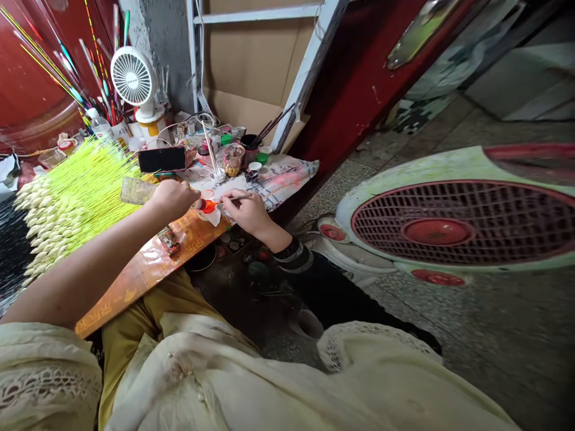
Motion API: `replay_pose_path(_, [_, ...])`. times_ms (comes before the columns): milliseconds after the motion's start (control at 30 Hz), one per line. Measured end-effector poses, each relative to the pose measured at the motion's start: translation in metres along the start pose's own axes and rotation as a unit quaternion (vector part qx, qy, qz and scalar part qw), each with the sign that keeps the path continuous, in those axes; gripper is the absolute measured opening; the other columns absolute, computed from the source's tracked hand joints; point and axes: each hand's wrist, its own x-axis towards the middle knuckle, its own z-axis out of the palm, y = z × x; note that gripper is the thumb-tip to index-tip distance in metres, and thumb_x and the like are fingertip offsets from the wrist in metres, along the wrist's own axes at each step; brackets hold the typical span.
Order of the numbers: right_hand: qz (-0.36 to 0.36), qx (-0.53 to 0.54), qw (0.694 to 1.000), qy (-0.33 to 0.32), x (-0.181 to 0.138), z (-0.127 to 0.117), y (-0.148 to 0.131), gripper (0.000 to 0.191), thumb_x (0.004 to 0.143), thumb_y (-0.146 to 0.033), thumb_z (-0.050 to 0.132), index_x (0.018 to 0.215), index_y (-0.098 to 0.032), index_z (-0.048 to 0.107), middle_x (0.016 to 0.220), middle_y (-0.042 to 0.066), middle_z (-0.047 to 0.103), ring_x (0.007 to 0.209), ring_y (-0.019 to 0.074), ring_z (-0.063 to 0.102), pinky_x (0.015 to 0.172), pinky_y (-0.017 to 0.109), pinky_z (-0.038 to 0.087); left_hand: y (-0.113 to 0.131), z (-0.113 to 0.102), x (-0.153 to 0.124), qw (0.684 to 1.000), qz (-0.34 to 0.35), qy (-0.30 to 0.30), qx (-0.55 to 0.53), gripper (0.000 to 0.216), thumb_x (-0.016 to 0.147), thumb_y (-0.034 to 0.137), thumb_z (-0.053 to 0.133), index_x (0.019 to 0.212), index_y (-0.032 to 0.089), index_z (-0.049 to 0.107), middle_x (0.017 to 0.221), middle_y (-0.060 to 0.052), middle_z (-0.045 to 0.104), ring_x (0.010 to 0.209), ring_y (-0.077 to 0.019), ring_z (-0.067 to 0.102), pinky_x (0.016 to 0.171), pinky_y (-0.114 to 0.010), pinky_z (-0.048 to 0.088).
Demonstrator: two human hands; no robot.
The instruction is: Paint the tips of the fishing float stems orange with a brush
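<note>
Orange-red float tip (205,206) being brushed between both hands

The tip is being held out from the left hand (173,200) toward the right, its long axis lying nearly level across the view, while a clear plastic tube (137,190) is being gripped in the closed fingers behind it. A fine paintbrush (236,198) is being pinched by the closed fingers of the right hand (245,212), with its point being pressed to the tip. Smudging is being risked: a slip of the brush, or contact with the white tissue (210,218) below or the bundled yellow-green floats (85,191) nearby, could be expected to mar the surface if it is wet.
</note>
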Motion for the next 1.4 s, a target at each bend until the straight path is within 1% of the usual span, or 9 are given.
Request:
replay_pose_path(200, [0.003, -0.003, 1.000, -0.005, -0.001, 0.001, -0.001, 0.021, 0.093, -0.032, 0.053, 0.082, -0.024, 0.068, 0.071, 0.002, 0.072, 0.071, 0.0189, 0.068, 0.068, 0.029, 0.049, 0.003, 0.000, -0.002, 1.000, 0.002, -0.006, -0.007, 0.040, 0.098, 0.042, 0.055, 0.133, 0.024, 0.064, 0.118, -0.018, 0.069, 0.112, -0.0309, 0.065, 0.085, -0.036, 0.045])
replay_pose_path(467, [0.009, 0.012, 1.000, -0.010, -0.002, 0.002, -0.001, 0.022, 0.093, -0.034, 0.052, 0.084, -0.024, 0.069, 0.071, 0.003, 0.072, 0.070, 0.0191, 0.068, 0.065, 0.030, 0.049, 0.004, 0.000, -0.004, 1.000, 0.004, -0.005, -0.015, 0.038, 0.101, 0.041, 0.048, 0.129, 0.021, 0.066, 0.117, -0.019, 0.069, 0.111, -0.0304, 0.066, 0.082, -0.034, 0.045])
replay_pose_path(533, [0.012, 0.012, 1.000, -0.014, -0.002, 0.002, -0.001, 0.022, 0.093, -0.035, 0.052, 0.084, -0.024, 0.069, 0.071, 0.003, 0.072, 0.071, 0.0195, 0.068, 0.066, 0.030, 0.050, 0.005, -0.001, -0.005, 1.000, 0.009, -0.006, -0.007, 0.036, 0.102, 0.036, 0.046, 0.129, 0.021, 0.066, 0.117, -0.018, 0.070, 0.110, -0.0296, 0.067, 0.080, -0.034, 0.046])
replay_pose_path(700, [0.014, 0.017, 1.000, -0.010, -0.003, 0.004, 0.001, 0.022, 0.093, -0.036, 0.053, 0.084, -0.023, 0.069, 0.075, 0.004, 0.074, 0.072, 0.0201, 0.068, 0.068, 0.031, 0.051, 0.007, -0.003, -0.007, 1.000, 0.015, -0.003, 0.020, 0.036, 0.100, 0.017, 0.042, 0.127, 0.019, 0.066, 0.115, -0.018, 0.071, 0.108, -0.0280, 0.069, 0.078, -0.032, 0.047])
replay_pose_path(800, [0.011, 0.013, 1.000, -0.013, -0.002, 0.002, 0.000, 0.022, 0.093, -0.035, 0.053, 0.084, -0.023, 0.069, 0.076, 0.004, 0.074, 0.071, 0.0199, 0.068, 0.068, 0.031, 0.050, 0.007, -0.005, -0.008, 1.000, 0.017, -0.003, 0.022, 0.037, 0.099, 0.013, 0.041, 0.125, 0.018, 0.067, 0.115, -0.018, 0.071, 0.108, -0.0284, 0.069, 0.077, -0.032, 0.047])
replay_pose_path(967, [0.008, 0.001, 1.000, -0.026, 0.003, 0.000, -0.002, 0.024, 0.094, -0.036, 0.053, 0.084, -0.023, 0.070, 0.074, 0.004, 0.074, 0.072, 0.0204, 0.068, 0.069, 0.031, 0.050, 0.007, -0.004, -0.008, 1.000, 0.013, -0.004, 0.019, 0.038, 0.100, 0.016, 0.041, 0.127, 0.019, 0.066, 0.114, -0.018, 0.072, 0.109, -0.0280, 0.068, 0.079, -0.032, 0.048])
replay_pose_path(1133, [-0.002, 0.003, 0.999, -0.039, 0.009, 0.000, -0.003, 0.028, 0.095, -0.039, 0.051, 0.082, -0.023, 0.069, 0.073, 0.004, 0.074, 0.073, 0.0212, 0.069, 0.069, 0.031, 0.050, 0.005, 0.000, -0.007, 1.000, 0.007, -0.008, 0.010, 0.035, 0.102, 0.023, 0.042, 0.128, 0.023, 0.065, 0.117, -0.014, 0.071, 0.110, -0.0264, 0.068, 0.080, -0.031, 0.048])
replay_pose_path(1233, [-0.003, -0.005, 0.999, -0.036, 0.011, 0.000, -0.003, 0.029, 0.096, -0.039, 0.050, 0.080, -0.023, 0.069, 0.072, 0.004, 0.073, 0.073, 0.0213, 0.069, 0.069, 0.031, 0.049, 0.003, 0.003, -0.007, 1.000, 0.009, -0.003, 0.015, 0.036, 0.100, 0.020, 0.044, 0.129, 0.024, 0.064, 0.117, -0.013, 0.071, 0.107, -0.0254, 0.068, 0.081, -0.032, 0.048])
replay_pose_path(1400, [-0.008, -0.006, 0.999, -0.047, 0.013, 0.001, -0.004, 0.032, 0.096, -0.042, 0.049, 0.079, -0.022, 0.068, 0.073, 0.004, 0.073, 0.075, 0.0212, 0.069, 0.071, 0.031, 0.049, 0.000, 0.008, -0.006, 1.000, 0.017, 0.012, 0.014, 0.035, 0.098, 0.017, 0.045, 0.126, 0.021, 0.065, 0.115, -0.014, 0.071, 0.104, -0.0261, 0.069, 0.080, -0.033, 0.049])
